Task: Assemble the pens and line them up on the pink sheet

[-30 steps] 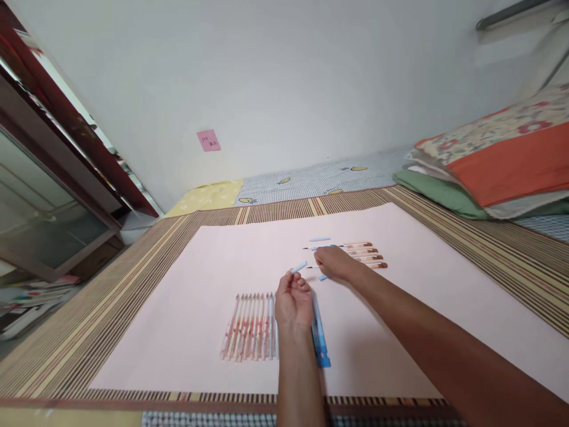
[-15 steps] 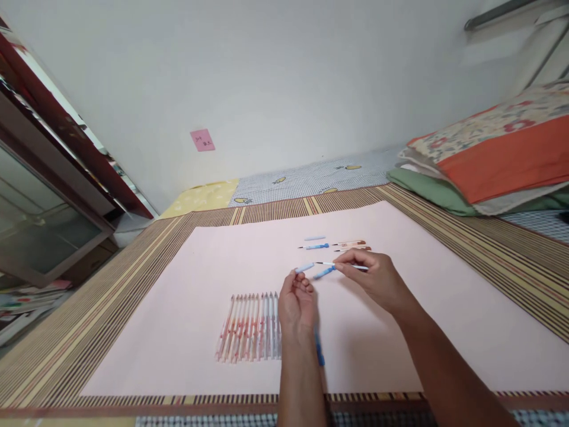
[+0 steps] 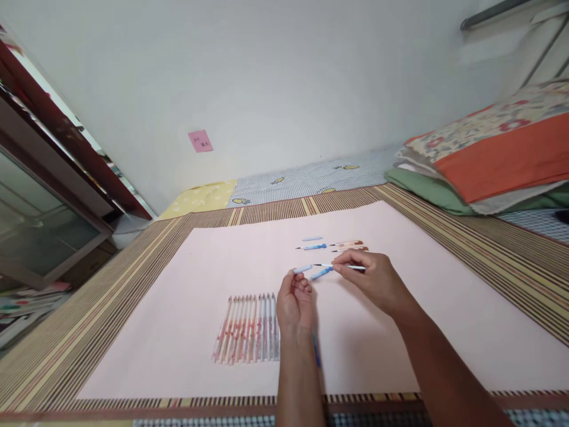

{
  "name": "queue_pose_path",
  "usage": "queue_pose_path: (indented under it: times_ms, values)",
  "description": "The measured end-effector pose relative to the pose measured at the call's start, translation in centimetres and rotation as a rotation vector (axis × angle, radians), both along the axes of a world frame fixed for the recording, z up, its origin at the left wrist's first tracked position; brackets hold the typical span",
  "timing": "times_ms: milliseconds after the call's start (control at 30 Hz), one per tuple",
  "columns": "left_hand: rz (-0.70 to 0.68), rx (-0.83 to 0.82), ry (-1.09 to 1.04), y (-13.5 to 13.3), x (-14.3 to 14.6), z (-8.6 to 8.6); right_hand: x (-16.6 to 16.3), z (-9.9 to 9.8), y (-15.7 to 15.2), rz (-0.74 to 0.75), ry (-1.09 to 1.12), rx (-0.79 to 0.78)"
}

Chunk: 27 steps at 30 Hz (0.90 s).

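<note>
My left hand (image 3: 294, 302) is closed around a pale blue pen cap (image 3: 303, 268) that sticks out from its fingertips. My right hand (image 3: 373, 279) pinches a thin pen refill with a blue grip (image 3: 322, 271), its dark tip pointing left toward the cap. Both hands hover over a large pink sheet (image 3: 178, 308). A neat row of several pens (image 3: 246, 327) lies left of my left wrist. Beyond my hands lie another blue refill (image 3: 313, 247), a loose pale blue cap (image 3: 312, 238) and brown-ended pens (image 3: 351, 244).
The pink sheet rests on a striped woven mat (image 3: 80, 320). Folded bedding and pillows (image 3: 489, 160) are stacked at the right. A dark wooden cabinet (image 3: 53, 178) stands at the left, and a pink sticky note (image 3: 200, 141) is on the white wall.
My right hand left the pile of pens at the far side, picked up a blue-gripped refill and drew it back toward the cap in my left hand. The view shifted slightly.
</note>
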State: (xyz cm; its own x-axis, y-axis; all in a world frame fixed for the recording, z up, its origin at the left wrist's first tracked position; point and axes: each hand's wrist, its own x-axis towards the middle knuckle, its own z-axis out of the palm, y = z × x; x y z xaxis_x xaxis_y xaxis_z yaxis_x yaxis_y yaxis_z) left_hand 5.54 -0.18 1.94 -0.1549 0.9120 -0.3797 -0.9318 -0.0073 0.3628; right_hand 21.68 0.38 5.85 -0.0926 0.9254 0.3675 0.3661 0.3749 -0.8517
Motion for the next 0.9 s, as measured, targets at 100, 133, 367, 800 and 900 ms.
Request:
queue_pose_path:
  times_ms: [100,133,367,800,900]
  values:
    - [0.007,0.004,0.008,0.0,0.0,-0.1,0.0,0.2,-0.1,-0.006,0.000,0.017]
    - [0.004,0.013,0.021,0.0,0.0,-0.2,-0.1,0.3,-0.2,0.000,-0.014,0.004]
    - [-0.009,0.167,0.289,-0.1,0.3,-0.6,-0.3,0.7,-0.5,0.064,-0.059,-0.052]
    - [-0.349,0.277,0.316,-1.3,2.3,-0.2,-2.2,-1.1,0.2,0.009,0.195,-0.040]
    - [-0.375,0.307,0.364,-1.4,2.0,0.1,-2.1,-1.4,0.4,0.065,0.256,-0.096]
